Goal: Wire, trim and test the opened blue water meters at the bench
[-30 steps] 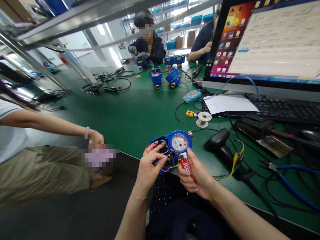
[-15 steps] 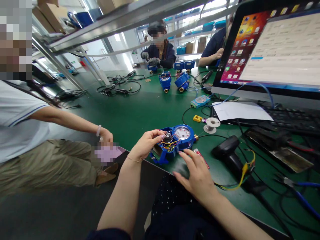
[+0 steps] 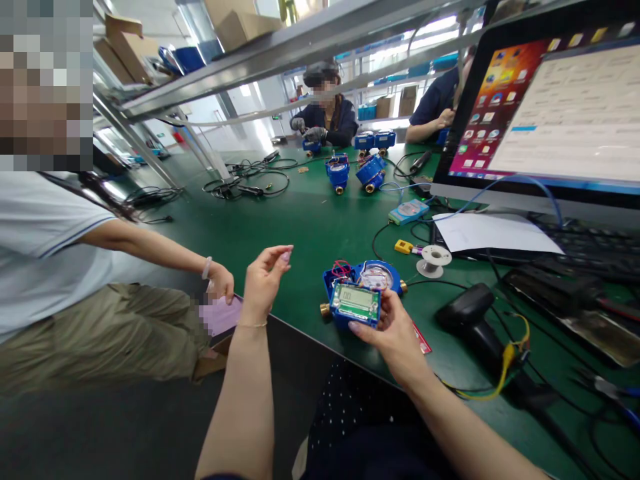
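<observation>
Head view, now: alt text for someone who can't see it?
The right hand holds a display module by a blue meter on a green table; the left hand hovers apart, pinched. A monitor stands right; a gloved person is opposite.

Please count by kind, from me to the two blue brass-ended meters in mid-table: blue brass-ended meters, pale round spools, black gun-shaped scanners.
Blue brass-ended meters: 3 (two mid-table, one by the right hand)
Pale round spool: 1
Black gun-shaped scanner: 1
Total: 5
</observation>
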### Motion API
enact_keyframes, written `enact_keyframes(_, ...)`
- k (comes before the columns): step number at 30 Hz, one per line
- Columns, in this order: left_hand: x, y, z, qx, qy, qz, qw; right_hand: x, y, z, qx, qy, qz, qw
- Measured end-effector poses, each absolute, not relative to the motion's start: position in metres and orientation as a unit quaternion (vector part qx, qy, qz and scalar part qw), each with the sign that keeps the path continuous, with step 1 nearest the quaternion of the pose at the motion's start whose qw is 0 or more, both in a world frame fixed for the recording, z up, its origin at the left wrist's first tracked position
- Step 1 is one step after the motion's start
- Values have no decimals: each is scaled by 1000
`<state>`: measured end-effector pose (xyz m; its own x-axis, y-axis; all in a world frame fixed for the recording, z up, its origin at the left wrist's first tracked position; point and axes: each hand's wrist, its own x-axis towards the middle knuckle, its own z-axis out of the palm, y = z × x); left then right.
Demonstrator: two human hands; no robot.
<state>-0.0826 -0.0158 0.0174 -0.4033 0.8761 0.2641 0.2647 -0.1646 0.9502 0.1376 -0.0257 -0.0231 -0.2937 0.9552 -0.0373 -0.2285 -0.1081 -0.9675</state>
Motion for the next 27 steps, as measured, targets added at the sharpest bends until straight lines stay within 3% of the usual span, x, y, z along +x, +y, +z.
enact_keyframes(4, -60, 19, -27, 510, 529, 551, 397, 130, -21, -15, -355, -353, 702, 507)
enact_keyframes(10, -10, 10, -70, 397, 546, 628, 387, 128, -9, -7, -387, -336, 681, 523)
enact_keyframes(15, 21, -30, -69, 267, 512, 685, 445, 142, 5, -13, -387, -413, 646, 512)
enact_keyframes(18, 38, -46, -61, 208, 441, 718, 498, 157, 7, -21, -446, -518, 553, 476)
enact_keyframes(21, 49, -52, -56, 208, 425, 721, 507, 167, 3, -26, -481, -590, 458, 459)
enact_keyframes(27, 53, -55, -61, 238, 444, 705, 499, 166, -2, -30, -502, -590, 430, 464)
